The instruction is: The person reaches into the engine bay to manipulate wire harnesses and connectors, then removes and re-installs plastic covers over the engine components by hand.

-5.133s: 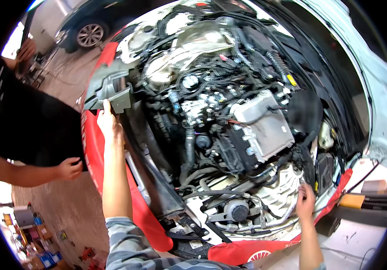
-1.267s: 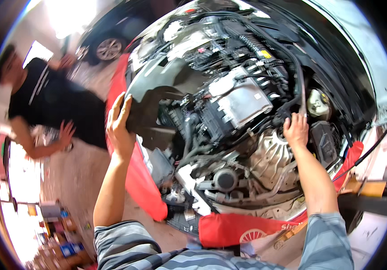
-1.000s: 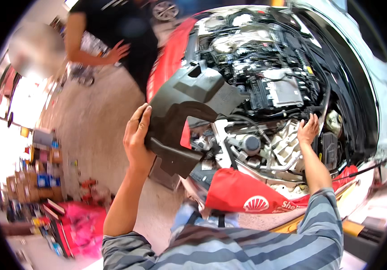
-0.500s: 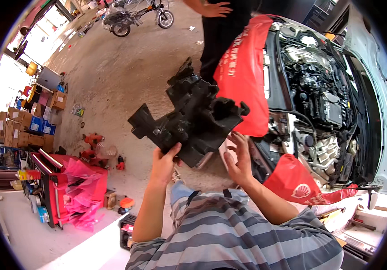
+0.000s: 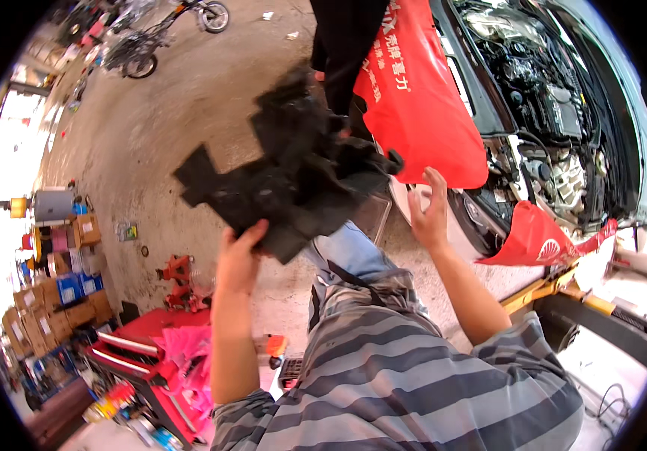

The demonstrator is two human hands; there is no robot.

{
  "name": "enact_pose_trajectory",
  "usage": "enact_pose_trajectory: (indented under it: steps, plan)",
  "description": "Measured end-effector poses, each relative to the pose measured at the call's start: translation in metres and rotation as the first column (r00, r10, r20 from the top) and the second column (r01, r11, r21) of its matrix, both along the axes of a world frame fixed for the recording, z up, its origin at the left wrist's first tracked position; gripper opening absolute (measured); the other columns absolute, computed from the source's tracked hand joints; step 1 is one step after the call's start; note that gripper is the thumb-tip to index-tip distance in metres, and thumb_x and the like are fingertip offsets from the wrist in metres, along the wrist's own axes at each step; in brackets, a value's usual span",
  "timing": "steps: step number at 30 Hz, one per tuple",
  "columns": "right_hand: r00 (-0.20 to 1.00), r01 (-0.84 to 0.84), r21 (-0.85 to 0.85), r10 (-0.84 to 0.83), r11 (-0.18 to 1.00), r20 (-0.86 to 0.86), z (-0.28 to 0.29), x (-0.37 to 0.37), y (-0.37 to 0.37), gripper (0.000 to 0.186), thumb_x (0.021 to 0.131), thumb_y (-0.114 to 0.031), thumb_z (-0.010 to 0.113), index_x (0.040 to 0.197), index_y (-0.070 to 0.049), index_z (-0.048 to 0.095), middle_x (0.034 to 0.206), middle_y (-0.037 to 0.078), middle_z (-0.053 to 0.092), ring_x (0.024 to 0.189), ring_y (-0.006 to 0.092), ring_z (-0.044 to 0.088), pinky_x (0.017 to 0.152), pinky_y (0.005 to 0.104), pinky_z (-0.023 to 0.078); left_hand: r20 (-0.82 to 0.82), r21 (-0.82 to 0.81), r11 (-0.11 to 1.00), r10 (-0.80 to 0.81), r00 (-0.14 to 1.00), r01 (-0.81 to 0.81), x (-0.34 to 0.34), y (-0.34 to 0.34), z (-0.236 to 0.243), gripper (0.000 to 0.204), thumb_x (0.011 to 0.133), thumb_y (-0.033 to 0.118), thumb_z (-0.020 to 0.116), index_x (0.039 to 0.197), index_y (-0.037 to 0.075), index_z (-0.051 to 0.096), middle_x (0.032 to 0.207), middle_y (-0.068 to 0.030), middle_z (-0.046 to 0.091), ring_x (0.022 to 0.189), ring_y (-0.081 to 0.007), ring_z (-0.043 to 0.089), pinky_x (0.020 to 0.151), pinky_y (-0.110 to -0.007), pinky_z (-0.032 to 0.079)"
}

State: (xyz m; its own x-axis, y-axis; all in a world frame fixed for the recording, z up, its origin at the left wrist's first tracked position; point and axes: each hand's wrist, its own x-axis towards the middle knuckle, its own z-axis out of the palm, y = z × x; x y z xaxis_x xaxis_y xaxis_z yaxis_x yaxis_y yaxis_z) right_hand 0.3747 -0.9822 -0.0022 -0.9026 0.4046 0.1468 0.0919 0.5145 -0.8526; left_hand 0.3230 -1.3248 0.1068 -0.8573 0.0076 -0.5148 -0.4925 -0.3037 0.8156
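My left hand [image 5: 239, 263] grips the near left corner of a large black moulded plastic car part [image 5: 286, 188], thumb on top. The part is jagged, with tabs and hollows, and hangs in the air in front of me, blurred by motion. My right hand [image 5: 430, 214] is off the part, fingers spread and raised, close to the lower edge of a red fender cover [image 5: 425, 120] on the car. Past the part stands another person in dark trousers [image 5: 342, 52]; a bit of that person's hand shows by the part's far side, but its hold is unclear.
On the right, an open engine bay [image 5: 541, 98] and a yellow-and-black lift arm [image 5: 564, 293]. To the left stand a red tool cabinet [image 5: 154, 323] with pink plastic sheeting, a red jack [image 5: 178, 278] and stacked boxes [image 5: 60, 301]. A bike [image 5: 158, 41] is far back.
The black plastic part has moved left with my left hand. My right hand has come away from it to the right. My view has turned, and the other person appears nearer the part.
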Motion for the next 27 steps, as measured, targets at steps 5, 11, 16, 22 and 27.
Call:
enact_pose_trajectory:
  steps: [5, 11, 16, 22, 27]
  plan:
    - [0.938, 0.218, 0.332, -0.291, 0.918, 0.19, -0.104, -0.086, 0.057, 0.062, 0.09, -0.022, 0.064, 0.145, -0.003, 0.043, 0.152, 0.022, 0.037, 0.142, 0.0374, 0.036, 0.116, 0.0453, 0.033, -0.181, -0.198, 0.978, 0.033, 0.983, -0.069, -0.11, -0.096, 0.025, 0.035, 0.089, 0.004, 0.07, 0.122, -0.003, 0.06, 0.117, -0.0129, 0.067, 0.111, -0.0245, 0.063, 0.094, -0.037, 0.052]
    - [0.659, 0.299, 0.38, -0.478, 0.875, 0.581, -0.157, -0.191, 0.086, 0.082, 0.09, -0.032, 0.06, 0.158, -0.007, 0.022, 0.165, 0.021, 0.012, 0.153, 0.0365, 0.015, 0.118, 0.0513, 0.029, -0.166, -0.551, 0.821, -0.281, 0.945, 0.148, -0.29, -0.122, 0.061, 0.04, 0.086, 0.004, 0.075, 0.122, -0.005, 0.06, 0.113, -0.0089, 0.068, 0.099, -0.0192, 0.066, 0.086, -0.033, 0.053]
    - [0.391, 0.427, 0.501, -0.654, 0.752, 0.648, -0.153, -0.231, 0.076, 0.089, 0.084, -0.03, 0.064, 0.158, -0.004, 0.021, 0.165, 0.025, -0.002, 0.153, 0.0404, 0.003, 0.116, 0.0566, 0.03, -0.155, -0.58, 0.751, -0.482, 0.862, 0.316, -0.404, -0.096, 0.036, 0.033, 0.082, 0.003, 0.077, 0.112, -0.006, 0.067, 0.104, -0.0065, 0.069, 0.092, -0.0156, 0.064, 0.089, -0.031, 0.05]
    - [0.327, 0.463, 0.259, -0.435, 0.848, 0.839, -0.107, -0.247, 0.093, 0.082, 0.085, -0.034, 0.065, 0.154, -0.004, 0.033, 0.163, 0.027, 0.016, 0.15, 0.0378, 0.024, 0.116, 0.0484, 0.035, -0.149, -0.514, 0.715, -0.618, 0.772, 0.473, -0.47, -0.007, 0.014, 0.024, 0.084, 0.001, 0.074, 0.106, -0.008, 0.069, 0.094, -0.006, 0.07, 0.086, -0.0138, 0.062, 0.079, -0.028, 0.051]
    - [0.867, 0.295, 0.101, -0.311, 0.95, 0.389, 0.013, -0.323, 0.023, 0.06, 0.09, -0.029, 0.063, 0.141, 0.0, 0.049, 0.139, 0.025, 0.055, 0.129, 0.0366, 0.053, 0.111, 0.0419, 0.042, -0.37, -0.733, 0.505, -0.858, 0.355, 0.456, -0.503, 0.094, 0.023, 0.033, 0.081, 0.004, 0.072, 0.112, -0.005, 0.067, 0.106, -0.0153, 0.066, 0.099, -0.0265, 0.064, 0.089, -0.036, 0.049]
